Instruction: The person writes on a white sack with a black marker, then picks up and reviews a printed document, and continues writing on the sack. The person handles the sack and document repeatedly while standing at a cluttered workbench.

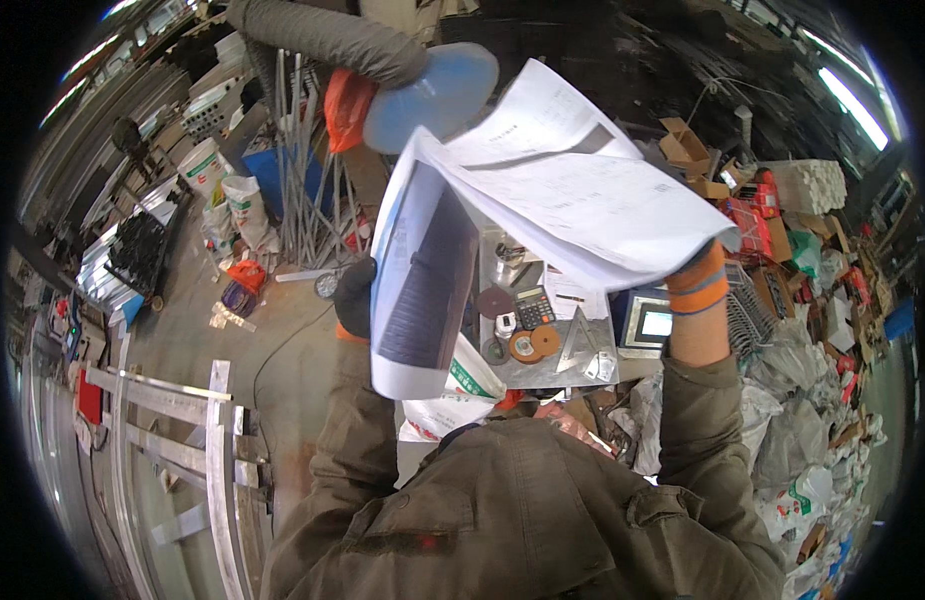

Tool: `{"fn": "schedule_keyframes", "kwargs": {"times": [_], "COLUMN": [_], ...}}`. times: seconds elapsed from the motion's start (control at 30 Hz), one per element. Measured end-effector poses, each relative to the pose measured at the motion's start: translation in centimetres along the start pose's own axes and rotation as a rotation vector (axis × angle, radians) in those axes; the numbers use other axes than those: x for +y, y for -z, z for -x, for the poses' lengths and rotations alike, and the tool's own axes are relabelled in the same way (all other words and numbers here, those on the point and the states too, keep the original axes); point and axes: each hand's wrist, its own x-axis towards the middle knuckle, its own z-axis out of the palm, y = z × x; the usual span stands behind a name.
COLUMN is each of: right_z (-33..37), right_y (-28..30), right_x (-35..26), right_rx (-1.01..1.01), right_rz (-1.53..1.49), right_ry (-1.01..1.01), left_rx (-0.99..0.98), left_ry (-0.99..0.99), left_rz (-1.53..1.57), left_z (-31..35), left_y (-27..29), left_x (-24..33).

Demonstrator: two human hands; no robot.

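Note:
A sheaf of large printed papers (pixel 582 200) is held up in front of me, its sheets fanned and curled. The left part droops and shows a dark picture on its outer side. My left hand (pixel 356 297), in a dark glove with an orange cuff, closes on the papers' left edge. On the other side my right hand (pixel 697 278), in an orange and grey striped glove, grips the right edge; the sheets hide most of its fingers. Below the papers a grey metal table (pixel 527 380) carries a calculator (pixel 533 307), a tan grinding disc (pixel 524 345) and a triangle ruler (pixel 579 342).
A device with a lit screen (pixel 650 324) sits right of the table. Beyond the papers hangs a grey duct (pixel 332 38) with a blue round hood (pixel 437 95). Metal frames (pixel 217 450) stand at left; plastic bags (pixel 787 400) and boxes are heaped at right.

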Motion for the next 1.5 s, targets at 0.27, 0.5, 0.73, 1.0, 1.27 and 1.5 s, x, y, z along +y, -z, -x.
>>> {"fn": "schedule_keyframes", "kwargs": {"times": [0.27,0.5,0.73,1.0,1.27,1.5], "right_z": [2.4,7.7,8.5,9.1,8.1,8.6], "right_y": [-12.0,-14.8,-13.9,-15.2,-15.7,-15.2], "right_x": [2.5,9.1,8.4,4.1,7.5,12.9], "right_rx": [0.219,0.257,0.191,0.172,0.216,0.166], "right_rz": [0.498,0.988,1.079,1.278,0.414,-0.032], "right_ry": [-0.200,0.005,0.161,0.293,-0.094,-0.556], "left_rx": [0.059,0.019,-0.067,0.000,0.029,0.131], "left_ry": [-0.009,-0.048,-0.107,-0.120,-0.237,-0.191], "left_rz": [0.018,0.082,0.170,-0.162,-0.194,-0.238], "left_z": [0.3,2.4,2.8,1.5,3.4,5.0], "left_y": [5.1,5.3,4.4,-4.2,-5.8,-1.6], "left_x": [-4.6,-3.9,-2.9,-2.3,-1.9,-1.7]}}
